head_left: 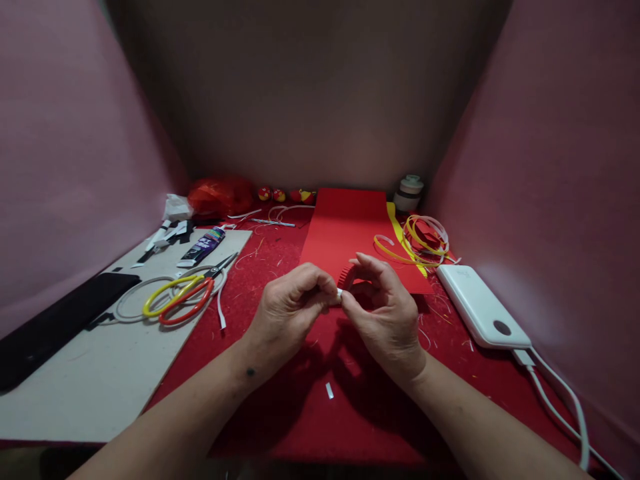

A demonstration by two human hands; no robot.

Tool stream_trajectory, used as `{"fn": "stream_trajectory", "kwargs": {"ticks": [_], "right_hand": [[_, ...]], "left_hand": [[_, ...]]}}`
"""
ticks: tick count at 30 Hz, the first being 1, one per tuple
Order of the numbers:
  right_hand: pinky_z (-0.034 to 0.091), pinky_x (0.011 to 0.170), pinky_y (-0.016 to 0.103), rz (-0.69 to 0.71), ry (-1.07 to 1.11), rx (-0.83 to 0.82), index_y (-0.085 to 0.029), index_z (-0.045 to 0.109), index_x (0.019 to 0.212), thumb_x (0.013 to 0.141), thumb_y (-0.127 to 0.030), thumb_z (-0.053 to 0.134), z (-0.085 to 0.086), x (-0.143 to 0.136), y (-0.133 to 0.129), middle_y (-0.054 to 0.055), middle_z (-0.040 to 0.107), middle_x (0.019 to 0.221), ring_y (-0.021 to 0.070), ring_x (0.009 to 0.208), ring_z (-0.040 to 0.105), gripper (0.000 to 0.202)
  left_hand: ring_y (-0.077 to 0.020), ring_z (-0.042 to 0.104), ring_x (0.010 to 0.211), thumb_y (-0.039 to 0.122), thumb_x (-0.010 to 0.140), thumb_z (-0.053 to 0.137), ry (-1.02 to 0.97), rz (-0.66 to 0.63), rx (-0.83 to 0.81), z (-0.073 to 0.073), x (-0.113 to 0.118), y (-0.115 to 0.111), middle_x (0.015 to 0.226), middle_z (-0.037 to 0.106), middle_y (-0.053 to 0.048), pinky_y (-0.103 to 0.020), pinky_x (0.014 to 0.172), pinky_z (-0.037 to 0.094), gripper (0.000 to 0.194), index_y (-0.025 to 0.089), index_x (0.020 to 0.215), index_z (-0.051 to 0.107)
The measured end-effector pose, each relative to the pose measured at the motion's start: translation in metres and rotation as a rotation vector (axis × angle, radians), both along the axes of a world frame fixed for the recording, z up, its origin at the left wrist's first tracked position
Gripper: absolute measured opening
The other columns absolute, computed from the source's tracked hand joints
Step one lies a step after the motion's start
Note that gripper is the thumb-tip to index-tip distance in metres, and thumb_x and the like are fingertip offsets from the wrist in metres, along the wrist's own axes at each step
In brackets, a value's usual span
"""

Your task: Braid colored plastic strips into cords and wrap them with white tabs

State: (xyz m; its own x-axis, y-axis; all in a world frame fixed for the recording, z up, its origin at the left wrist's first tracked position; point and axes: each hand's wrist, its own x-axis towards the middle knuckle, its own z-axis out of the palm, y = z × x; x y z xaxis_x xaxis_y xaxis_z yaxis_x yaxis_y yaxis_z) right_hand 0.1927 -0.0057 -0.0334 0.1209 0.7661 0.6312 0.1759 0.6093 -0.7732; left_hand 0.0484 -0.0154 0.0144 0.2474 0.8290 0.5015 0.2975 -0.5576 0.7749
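Observation:
My left hand [295, 300] is closed in a pinch, its fingertips on a small white piece [339, 294] above the middle of the table. Facing it, my right hand [385, 310] curls its thumb and fingers around a small red ridged piece [344, 275], mostly hidden by the fingers. The right thumb tip meets the white piece. Whether the white and red pieces are joined, I cannot tell. Below the hands, a short white strip [329, 391] lies on the red cloth [280, 413].
Scissors [185, 300], a glue tube [201, 247] and a black phone-like slab [65, 327] lie on a grey board [100, 400] at left. Red card [350, 220] lies behind my hands. At right are coiled paper strips [425, 240] and a cabled white power bank [480, 307].

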Motion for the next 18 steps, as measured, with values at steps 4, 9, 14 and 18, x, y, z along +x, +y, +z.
{"fn": "stream_trajectory", "kwargs": {"ticks": [4, 9, 14, 18], "right_hand": [[0.056, 0.075, 0.031, 0.028, 0.087, -0.053, -0.024, 0.052, 0.115, 0.071, -0.013, 0.064, 0.006, -0.003, -0.002, 0.005, 0.06, 0.104, 0.0158, 0.089, 0.063, 0.046], [0.055, 0.062, 0.024, 0.098, 0.255, -0.141, -0.022, 0.053, 0.105, 0.065, -0.014, 0.068, 0.017, -0.007, -0.003, 0.001, 0.061, 0.091, 0.0128, 0.078, 0.063, 0.043], [0.054, 0.061, 0.024, 0.114, 0.338, -0.232, -0.021, 0.053, 0.102, 0.062, -0.015, 0.07, 0.02, -0.006, -0.002, 0.002, 0.061, 0.091, 0.0126, 0.077, 0.062, 0.044], [0.054, 0.061, 0.024, 0.129, 0.376, -0.3, -0.021, 0.054, 0.1, 0.061, -0.017, 0.071, 0.023, -0.003, -0.002, 0.002, 0.061, 0.091, 0.0126, 0.076, 0.061, 0.043]], "left_hand": [[-0.0082, 0.051, 0.065, 0.01, 0.082, 0.056, 0.035, -0.014, 0.095, -0.002, 0.0, 0.0, 0.07, 0.053, 0.001, -0.02, 0.061, 0.044, 0.012, 0.016, 0.071, 0.056], [-0.0092, 0.05, 0.068, 0.01, 0.085, 0.051, 0.083, -0.009, 0.22, -0.003, 0.0, -0.002, 0.073, 0.051, -0.001, -0.021, 0.065, 0.044, 0.015, 0.017, 0.072, 0.053], [-0.0093, 0.05, 0.07, 0.007, 0.084, 0.052, 0.095, -0.043, 0.31, -0.005, -0.001, 0.0, 0.074, 0.052, -0.001, -0.021, 0.065, 0.044, 0.013, 0.016, 0.076, 0.054], [-0.0104, 0.053, 0.076, 0.005, 0.083, 0.053, 0.034, -0.099, 0.246, 0.002, -0.002, -0.004, 0.082, 0.054, -0.003, -0.022, 0.068, 0.046, 0.013, 0.015, 0.076, 0.056]]}}
